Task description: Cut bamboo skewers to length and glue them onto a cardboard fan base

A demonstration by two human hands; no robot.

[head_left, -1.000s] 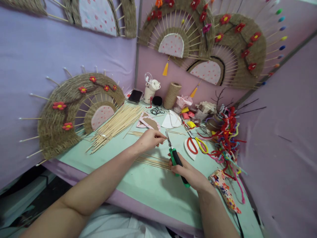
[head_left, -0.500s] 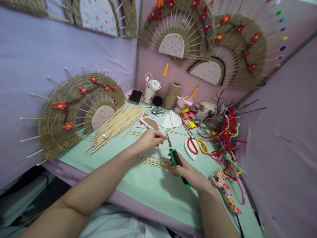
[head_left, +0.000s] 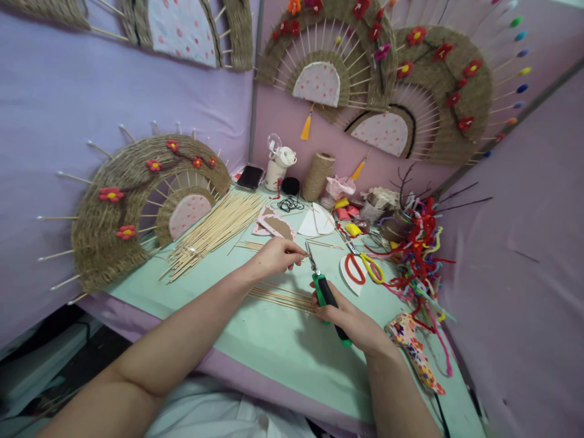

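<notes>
My right hand (head_left: 349, 319) is wrapped round long-nose pliers (head_left: 325, 292) with green and black handles. Their jaws point away from me, up to the fingertips of my left hand (head_left: 276, 257). That hand is closed in a pinch on a thin stick, mostly hidden by the fingers, with its end at the jaws. Below the left hand, several loose bamboo sticks (head_left: 280, 297) lie on the table, running toward the right hand. More short sticks (head_left: 250, 246) lie just behind the left wrist.
A large bundle of bamboo sticks (head_left: 214, 228) lies left, beside a twine-wrapped fan (head_left: 103, 201). Scissors (head_left: 373, 267) rest on white card at right, near tangled pipe cleaners (head_left: 422, 243) and a floral-covered glue gun (head_left: 413, 350). A twine spool (head_left: 318, 176) and white bottle (head_left: 279, 167) stand behind.
</notes>
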